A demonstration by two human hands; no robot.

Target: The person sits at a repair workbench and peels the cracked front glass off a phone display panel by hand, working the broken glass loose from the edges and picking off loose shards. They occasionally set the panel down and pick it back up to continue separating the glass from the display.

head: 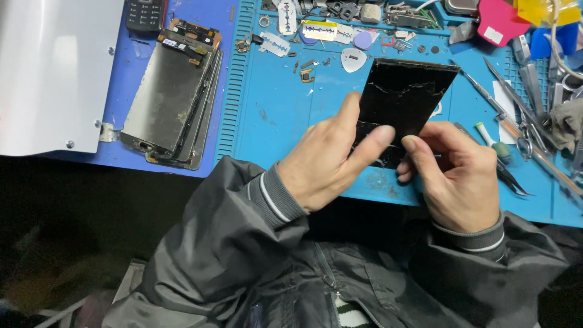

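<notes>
Both hands hold one thing above the near edge of the blue work mat (273, 115): a black cracked phone screen (404, 91), tilted, with its far end raised toward the back of the mat. The left hand (325, 161) grips the lower left side of it, the thumb pressed on the front face and the other fingers behind, where I cannot see them. The right hand (455, 176) pinches the lower right corner between thumb and forefinger; the rest of its fingers are curled under.

The glass shows long cracks across the upper part and many small breaks near the lower end. As far as I can judge, the screen is already taken out of its phone, because no frame shows around it, and the work on the broken lower end is not finished. Whether something thin sits between the right fingers is not clear.

At the left edge of the mat lies a stack of dismantled phone panels (173, 97). Along the back edge are razor blades (276, 44) and a white pick (353, 59). At the right side lie metal tweezers (495, 103), untouched.
</notes>
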